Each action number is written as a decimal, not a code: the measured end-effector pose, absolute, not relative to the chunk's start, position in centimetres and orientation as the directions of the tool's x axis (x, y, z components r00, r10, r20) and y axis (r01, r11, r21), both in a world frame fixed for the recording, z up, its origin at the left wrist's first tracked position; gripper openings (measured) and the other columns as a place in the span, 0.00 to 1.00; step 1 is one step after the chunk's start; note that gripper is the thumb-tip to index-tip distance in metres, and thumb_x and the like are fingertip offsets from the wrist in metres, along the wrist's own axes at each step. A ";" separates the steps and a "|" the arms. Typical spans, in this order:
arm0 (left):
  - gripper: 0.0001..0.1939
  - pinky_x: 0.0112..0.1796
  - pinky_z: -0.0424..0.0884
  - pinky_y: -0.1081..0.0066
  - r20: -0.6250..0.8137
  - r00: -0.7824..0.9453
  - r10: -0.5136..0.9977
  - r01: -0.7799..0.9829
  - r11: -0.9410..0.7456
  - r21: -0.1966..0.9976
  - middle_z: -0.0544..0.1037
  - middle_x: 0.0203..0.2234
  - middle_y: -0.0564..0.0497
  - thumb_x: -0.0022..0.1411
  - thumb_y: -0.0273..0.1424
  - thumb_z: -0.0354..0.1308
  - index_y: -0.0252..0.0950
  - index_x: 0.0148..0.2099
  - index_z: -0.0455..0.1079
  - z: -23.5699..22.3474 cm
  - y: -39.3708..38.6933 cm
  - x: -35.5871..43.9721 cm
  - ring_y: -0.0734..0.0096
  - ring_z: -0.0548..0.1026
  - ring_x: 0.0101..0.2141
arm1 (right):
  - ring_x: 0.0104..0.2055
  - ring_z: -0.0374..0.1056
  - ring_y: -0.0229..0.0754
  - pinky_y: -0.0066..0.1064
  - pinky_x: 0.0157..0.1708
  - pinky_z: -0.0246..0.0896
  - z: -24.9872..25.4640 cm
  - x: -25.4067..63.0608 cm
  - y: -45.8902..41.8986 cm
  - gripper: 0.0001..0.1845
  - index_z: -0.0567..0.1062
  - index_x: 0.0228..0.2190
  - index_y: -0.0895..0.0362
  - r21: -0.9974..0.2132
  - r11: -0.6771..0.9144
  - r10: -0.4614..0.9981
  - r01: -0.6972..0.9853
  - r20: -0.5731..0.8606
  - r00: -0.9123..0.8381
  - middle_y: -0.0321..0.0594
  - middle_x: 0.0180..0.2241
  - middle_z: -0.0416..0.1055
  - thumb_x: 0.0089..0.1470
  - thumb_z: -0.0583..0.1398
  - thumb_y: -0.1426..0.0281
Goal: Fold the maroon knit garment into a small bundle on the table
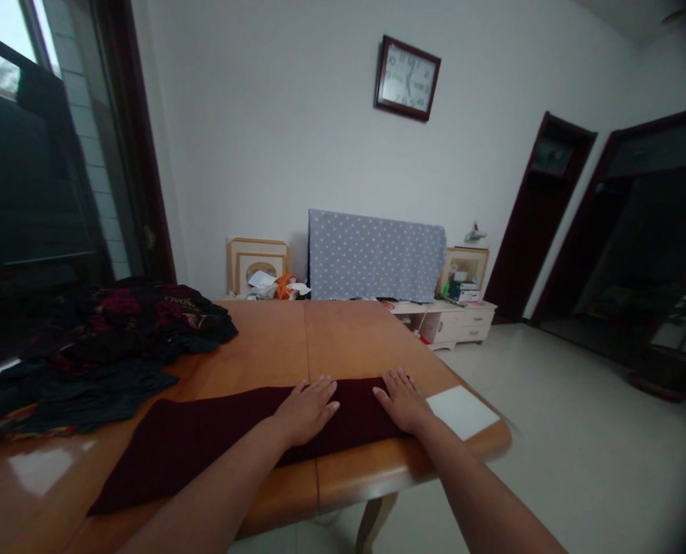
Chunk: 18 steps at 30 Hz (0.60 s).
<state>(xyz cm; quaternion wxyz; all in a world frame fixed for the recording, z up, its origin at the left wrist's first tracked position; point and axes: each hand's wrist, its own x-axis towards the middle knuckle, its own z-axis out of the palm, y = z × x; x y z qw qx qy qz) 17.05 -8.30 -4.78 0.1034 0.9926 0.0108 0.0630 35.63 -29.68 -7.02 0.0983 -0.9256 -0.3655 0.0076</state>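
Long wooden table (262,346) in a white-walled room, with a low cream drawer cabinet (455,323) just past its far right corner and a polka-dot blue cover (374,256) and picture frames (258,265) beyond the far edge. Along the left edge, a heap of dark patterned clothing (106,346), just beside a folded maroon fabric (204,438) lying across the near edge. Near the right corner, a white square board (463,412), close to the fabric's end. On the fabric, left hand (307,412) and right hand (404,400), both flat and open, fingers spread, gripping nothing.
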 end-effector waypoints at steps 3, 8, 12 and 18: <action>0.35 0.65 0.48 0.54 0.134 0.990 0.040 0.012 -0.979 0.205 0.54 0.70 0.46 0.71 0.52 0.32 0.40 0.71 0.53 -5.1 -8.0 16.9 0.60 0.50 0.69 | 0.73 0.31 0.53 0.48 0.68 0.27 -6.8 35.6 -29.8 0.43 0.52 0.68 0.60 -0.191 -0.711 0.682 0.677 0.050 0.730 0.46 0.71 0.43 0.64 0.39 0.46; 0.37 0.65 0.47 0.55 0.156 0.987 0.042 0.011 -0.981 0.192 0.54 0.70 0.46 0.69 0.55 0.34 0.41 0.71 0.52 -5.0 -8.4 16.7 0.60 0.50 0.69 | 0.73 0.31 0.53 0.48 0.69 0.27 -6.6 35.6 -29.8 0.42 0.53 0.68 0.60 -0.191 -0.700 0.693 0.688 0.048 0.719 0.47 0.71 0.43 0.64 0.39 0.46; 0.39 0.64 0.47 0.54 0.172 0.984 0.046 0.012 -0.980 0.197 0.54 0.70 0.45 0.68 0.57 0.36 0.40 0.71 0.53 -4.7 -8.7 16.6 0.58 0.51 0.69 | 0.73 0.34 0.53 0.46 0.68 0.30 -6.2 36.1 -29.9 0.41 0.57 0.67 0.60 -0.249 -0.680 0.702 0.690 0.050 0.710 0.47 0.70 0.47 0.64 0.44 0.46; 0.40 0.64 0.47 0.53 0.177 0.982 0.061 0.021 -0.975 0.221 0.55 0.69 0.43 0.68 0.58 0.35 0.38 0.71 0.54 -4.5 -8.9 16.4 0.56 0.52 0.68 | 0.66 0.56 0.45 0.36 0.65 0.48 -4.3 38.4 -32.1 0.37 0.63 0.64 0.61 -0.380 -0.700 0.561 0.604 0.230 0.795 0.44 0.64 0.62 0.67 0.34 0.57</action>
